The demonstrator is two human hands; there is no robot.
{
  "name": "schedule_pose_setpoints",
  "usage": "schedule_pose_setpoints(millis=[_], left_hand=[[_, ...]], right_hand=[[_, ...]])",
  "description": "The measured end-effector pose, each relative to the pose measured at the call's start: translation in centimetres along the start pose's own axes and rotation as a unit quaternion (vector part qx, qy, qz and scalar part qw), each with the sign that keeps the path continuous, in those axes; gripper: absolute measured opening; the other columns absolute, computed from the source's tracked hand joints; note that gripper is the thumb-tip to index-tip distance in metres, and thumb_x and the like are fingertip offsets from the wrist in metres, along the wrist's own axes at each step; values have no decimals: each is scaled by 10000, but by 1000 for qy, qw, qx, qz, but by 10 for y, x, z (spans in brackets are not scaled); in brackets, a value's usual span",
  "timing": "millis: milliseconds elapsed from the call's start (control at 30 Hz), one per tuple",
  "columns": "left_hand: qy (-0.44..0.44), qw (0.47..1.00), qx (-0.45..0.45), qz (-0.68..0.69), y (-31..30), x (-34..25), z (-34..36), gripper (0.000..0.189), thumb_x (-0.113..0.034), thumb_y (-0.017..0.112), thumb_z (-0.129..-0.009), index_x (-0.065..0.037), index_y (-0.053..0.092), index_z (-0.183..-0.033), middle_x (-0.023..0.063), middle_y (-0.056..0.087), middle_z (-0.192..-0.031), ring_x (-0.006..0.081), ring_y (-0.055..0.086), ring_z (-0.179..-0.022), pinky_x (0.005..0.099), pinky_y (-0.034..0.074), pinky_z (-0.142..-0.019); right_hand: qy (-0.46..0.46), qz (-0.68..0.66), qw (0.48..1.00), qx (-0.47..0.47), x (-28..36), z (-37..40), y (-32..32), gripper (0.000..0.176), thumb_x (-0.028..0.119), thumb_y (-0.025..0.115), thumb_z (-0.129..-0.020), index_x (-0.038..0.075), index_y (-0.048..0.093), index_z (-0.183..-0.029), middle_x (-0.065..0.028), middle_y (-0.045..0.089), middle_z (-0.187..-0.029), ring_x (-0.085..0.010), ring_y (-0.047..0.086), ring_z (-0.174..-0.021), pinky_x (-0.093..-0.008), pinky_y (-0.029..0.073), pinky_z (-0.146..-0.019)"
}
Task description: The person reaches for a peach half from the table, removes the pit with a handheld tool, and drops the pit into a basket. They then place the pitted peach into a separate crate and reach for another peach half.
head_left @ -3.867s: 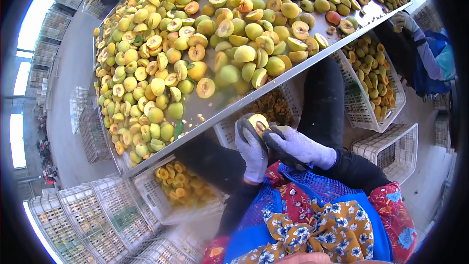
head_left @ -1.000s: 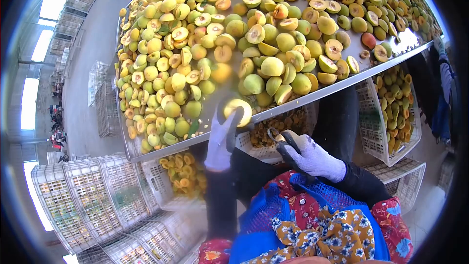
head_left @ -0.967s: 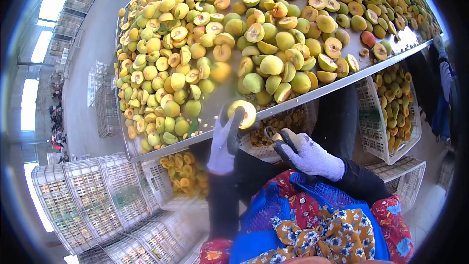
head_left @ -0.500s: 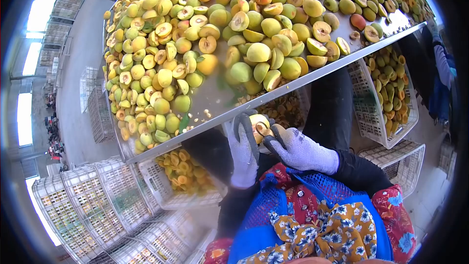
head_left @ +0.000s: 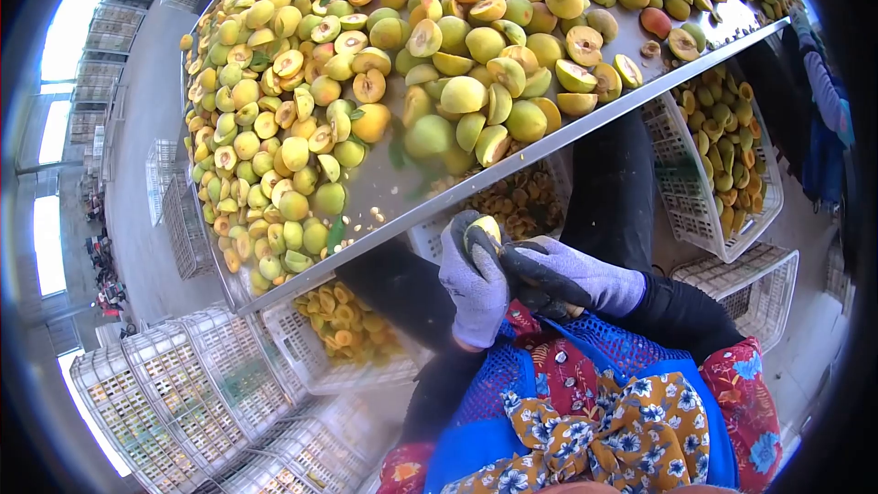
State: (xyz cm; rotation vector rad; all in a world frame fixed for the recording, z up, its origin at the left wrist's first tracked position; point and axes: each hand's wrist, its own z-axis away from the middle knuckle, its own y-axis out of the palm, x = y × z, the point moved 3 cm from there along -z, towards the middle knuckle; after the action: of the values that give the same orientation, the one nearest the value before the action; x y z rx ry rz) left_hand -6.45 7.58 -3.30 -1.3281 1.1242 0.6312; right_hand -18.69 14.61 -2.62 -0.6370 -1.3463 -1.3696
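My left hand (head_left: 473, 282), in a grey glove with dark fingertips, is closed around a yellow-green fruit half (head_left: 482, 232) just below the table edge, above my lap. My right hand (head_left: 560, 274), gloved the same way, meets it from the right with its fingertips pressed on the fruit. It grips a small metal tool that is mostly hidden between the two hands. Above them a slanted metal table (head_left: 384, 194) carries a large heap of whole and halved yellow-green fruit (head_left: 439, 91).
Under the table a white crate (head_left: 549, 185) holds brown pits. Crates of orange fruit halves stand at the right (head_left: 681, 192) and lower left (head_left: 302, 375). Empty crates are stacked at bottom left (head_left: 174, 402); another sits at the right (head_left: 764, 297). Another person's sleeve (head_left: 823, 96) shows at the right edge.
My left hand came down from the table edge with a fruit half and met my right hand over my lap. Both hands are now closed together on it.
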Motion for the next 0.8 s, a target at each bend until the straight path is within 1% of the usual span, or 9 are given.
schedule_pose_setpoints(millis=[167, 233, 300, 367, 400, 433, 533, 700, 800], left_hand=[[-69, 990, 120, -19, 2, 0, -5, 202, -126, 476, -1001, 8, 566, -1123, 208, 651, -969, 334, 664, -851, 393, 521, -761], [-32, 991, 121, -42, 4, 5, -2, 199, -129, 474, -1002, 3, 565, -1121, 207, 651, -949, 337, 662, -839, 397, 519, -749], [47, 991, 93, -85, 8, 6, 2, 196, -136, 469, -1005, -6, 572, -1110, 204, 651, -922, 340, 659, -826, 404, 516, -738], [6, 993, 111, -44, 9, 4, 1, 202, -149, 460, -1010, -8, 578, -1094, 203, 649, -907, 341, 656, -826, 408, 510, -743], [-16, 992, 121, -24, 7, 3, 1, 206, -155, 456, -1012, -9, 581, -1087, 202, 648, -900, 341, 654, -826, 410, 507, -746], [-89, 984, 157, 2, 5, 6, -1, 211, -154, 444, -1011, -8, 585, -1069, 202, 646, -899, 344, 651, -832, 406, 501, -750], [-83, 972, 217, 32, 6, 21, -3, 202, -135, 441, -1003, -10, 582, -1077, 202, 644, -896, 343, 649, -838, 400, 501, -745], [83, 983, 155, -50, 9, 14, 7, 280, -212, 437, -1021, 12, 604, -1031, 169, 658, -892, 296, 657, -824, 365, 511, -756], [-204, 922, 247, 219, 18, 32, 9, 353, -299, 423, -1045, -1, 612, -1050, 113, 663, -885, 194, 649, -819, 319, 514, -748]], right_hand=[[222, -295, 929, -22, -13, 7, -1, 259, 242, 620, -900, 53, 534, -1055, -62, 536, -709, -200, 567, -577, -300, 448, -505], [190, -389, 901, -6, -25, 8, 0, 270, 354, 570, -979, 85, 549, -990, -6, 510, -637, -115, 527, -497, -251, 414, -433], [-120, -13, 992, -45, -19, 1, -5, 343, 434, 526, -997, 97, 545, -938, 8, 499, -625, -79, 502, -473, -223, 388, -398], [-103, -27, 993, -54, -19, 3, -8, 377, 469, 523, -998, 103, 545, -911, 13, 494, -618, -64, 488, -456, -209, 371, -373], [70, -239, 968, -41, -23, 8, -7, 370, 463, 543, -990, 102, 546, -909, 12, 493, -616, -67, 485, -450, -209, 368, -365], [237, -434, 869, -24, -26, 15, 0, 364, 458, 563, -981, 102, 548, -908, 11, 492, -615, -71, 483, -445, -209, 364, -358], [229, -396, 886, -68, -17, 17, 3, 361, 453, 586, -970, 103, 550, -892, 9, 491, -599, -77, 476, -421, -200, 358, -344], [238, -563, 789, 52, -46, 16, 3, 362, 398, 497, -1022, 64, 554, -896, -19, 451, -573, -70, 364, -373, -188, 309, -303], [252, -616, 742, 83, -46, 18, 9, 381, 402, 503, -1019, 43, 556, -904, -31, 462, -589, -66, 366, -375, -175, 298, -297]])
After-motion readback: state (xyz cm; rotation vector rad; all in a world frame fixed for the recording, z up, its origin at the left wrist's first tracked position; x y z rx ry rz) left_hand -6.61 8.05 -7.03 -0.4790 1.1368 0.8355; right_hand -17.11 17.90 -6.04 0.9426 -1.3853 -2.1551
